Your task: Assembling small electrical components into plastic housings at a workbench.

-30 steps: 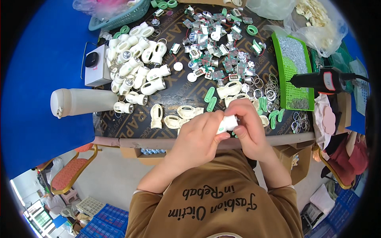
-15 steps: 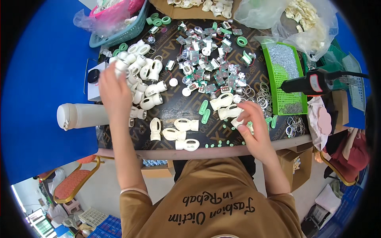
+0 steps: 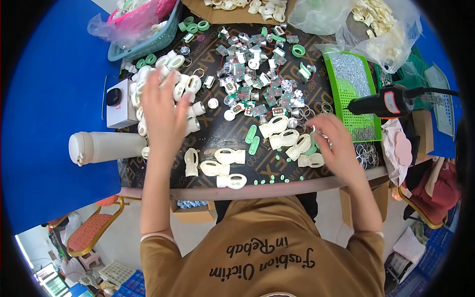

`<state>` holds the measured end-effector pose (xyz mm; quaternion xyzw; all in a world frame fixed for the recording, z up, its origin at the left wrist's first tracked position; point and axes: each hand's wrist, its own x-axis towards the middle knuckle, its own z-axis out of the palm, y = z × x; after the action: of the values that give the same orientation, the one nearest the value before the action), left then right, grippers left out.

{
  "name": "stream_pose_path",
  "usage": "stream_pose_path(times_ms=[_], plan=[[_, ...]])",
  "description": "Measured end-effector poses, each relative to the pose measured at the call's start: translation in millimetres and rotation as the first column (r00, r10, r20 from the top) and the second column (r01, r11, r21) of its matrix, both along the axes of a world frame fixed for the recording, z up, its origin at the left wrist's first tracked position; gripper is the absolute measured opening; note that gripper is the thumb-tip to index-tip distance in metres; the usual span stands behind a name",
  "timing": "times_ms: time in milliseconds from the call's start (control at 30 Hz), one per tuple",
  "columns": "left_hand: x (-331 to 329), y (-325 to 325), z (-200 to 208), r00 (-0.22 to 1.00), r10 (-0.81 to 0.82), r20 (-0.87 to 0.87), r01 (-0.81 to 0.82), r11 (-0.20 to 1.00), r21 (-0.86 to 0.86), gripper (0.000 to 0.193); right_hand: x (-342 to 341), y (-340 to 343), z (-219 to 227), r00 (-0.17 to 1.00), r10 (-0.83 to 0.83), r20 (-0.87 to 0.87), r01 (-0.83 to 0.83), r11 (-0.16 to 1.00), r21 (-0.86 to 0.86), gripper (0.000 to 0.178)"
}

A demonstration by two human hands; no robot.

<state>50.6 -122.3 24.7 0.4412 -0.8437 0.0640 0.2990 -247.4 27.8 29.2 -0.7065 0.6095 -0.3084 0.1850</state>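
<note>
My left hand [image 3: 166, 111] is over a pile of small white flashlights [image 3: 192, 84] on the left of the table. Its fingers are spread, and I see nothing held in them. My right hand [image 3: 339, 146] hovers at the right with curled fingers, thumb and forefinger apart, beside loose metal rings [image 3: 307, 114]. Just left of it lie several cream flashlight shells [image 3: 284, 139], with a green piece [image 3: 312, 147] partly hidden among them. More cream shells [image 3: 230, 156] lie near the front edge, left of centre. Two green oval strips [image 3: 251, 133] rest between the groups.
Small circuit boards with wires and reflectors [image 3: 257, 74] are heaped at centre. A green tray [image 3: 377, 111] of small metal parts stands right, with a black corded tool [image 3: 383, 102] across it. A white bottle [image 3: 114, 148], white box [image 3: 120, 111] and blue basket [image 3: 143, 48] are at left.
My left hand has let go of a white flashlight at the pile and moved slightly right, spreading its fingers. My right hand has shifted right, off the cream shells, toward the rings.
</note>
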Motion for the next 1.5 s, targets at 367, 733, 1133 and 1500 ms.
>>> stream_pose_path(times_ms=[367,733,1133,1500], plan=[[-66,241,-73,0.467,-0.615,-0.635,0.814,0.018,0.581,0.023,-9,-52,-24,0.986,-0.003,-0.166,-0.017,0.993,-0.120,0.008],[-80,238,-69,0.386,-0.552,-0.739,0.841,-0.117,0.528,0.026,-6,-52,-34,0.983,0.030,-0.180,-0.044,0.996,-0.078,0.007],[-71,190,-41,0.423,-0.340,-0.840,0.846,-0.184,0.500,0.021,-27,-162,-49,0.802,-0.323,-0.502,0.223,0.942,-0.249,0.009],[-53,99,20,0.738,-0.071,-0.671,0.534,0.669,0.517,0.053,52,-70,19,0.907,0.322,0.272,-0.298,0.946,-0.128,0.011]])
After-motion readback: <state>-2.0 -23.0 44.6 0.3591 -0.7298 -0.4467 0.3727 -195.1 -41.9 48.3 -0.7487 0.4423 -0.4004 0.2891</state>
